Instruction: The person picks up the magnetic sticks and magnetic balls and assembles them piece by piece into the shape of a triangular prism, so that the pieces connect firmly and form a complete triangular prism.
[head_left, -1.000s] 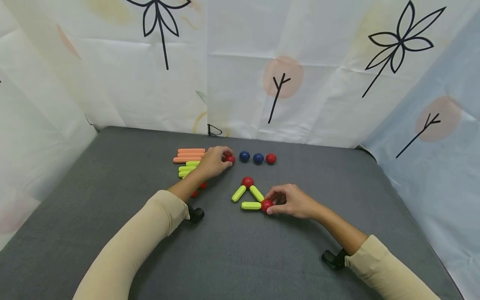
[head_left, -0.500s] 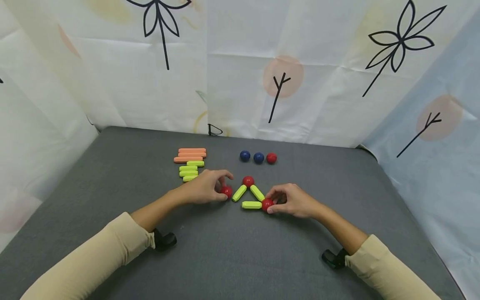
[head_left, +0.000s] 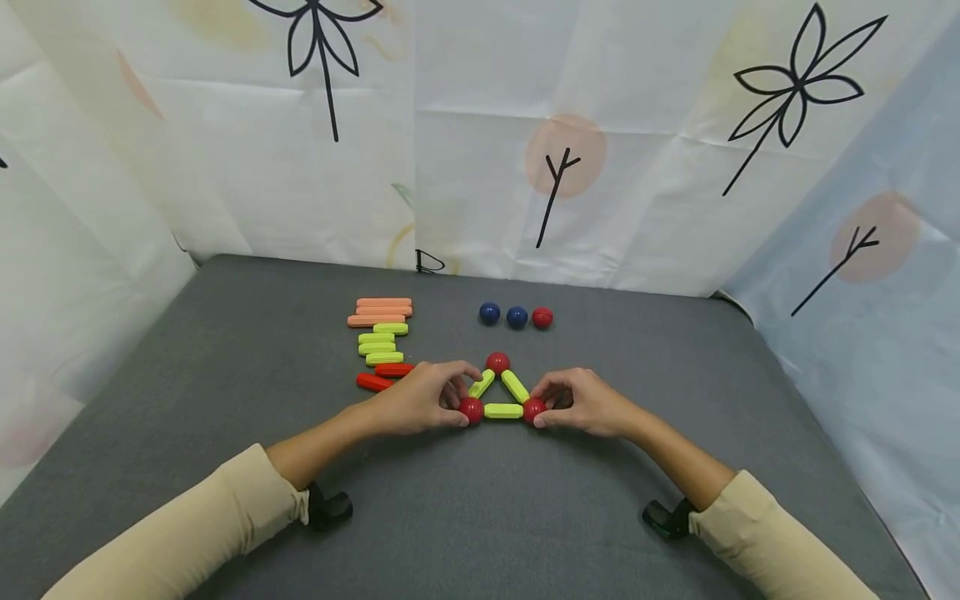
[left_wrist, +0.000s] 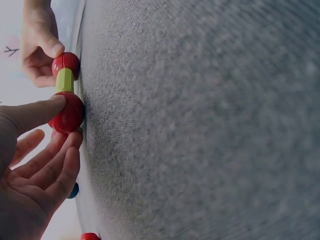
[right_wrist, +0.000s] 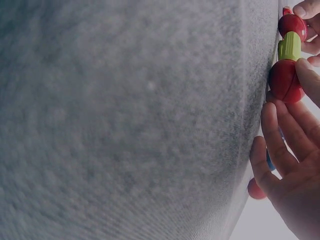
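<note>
On the grey cloth lies a triangle of yellow-green rods and red balls. My left hand (head_left: 427,398) pinches the red ball (head_left: 471,410) at its lower left corner between thumb and fingers. At the lower right corner my right hand (head_left: 583,402) grips another red ball (head_left: 534,410). A yellow-green rod (head_left: 503,411) spans these two balls and touches both in the left wrist view. Two slanting rods, the left rod (head_left: 482,384) and the right rod (head_left: 515,387), lead up to the top red ball (head_left: 497,362). Fingers partly cover the left rod's lower end.
Behind the triangle sit two blue balls (head_left: 517,317) and a loose red ball (head_left: 542,317). To the left lie orange rods (head_left: 384,310), several yellow-green rods (head_left: 380,348) and red rods (head_left: 374,382), partly behind my left hand. A patterned white curtain (head_left: 480,167) hangs behind the table.
My left hand has picked the red ball from the back row and brought it toward me to the triangle's lower left corner. The right hand has stayed on its ball.
</note>
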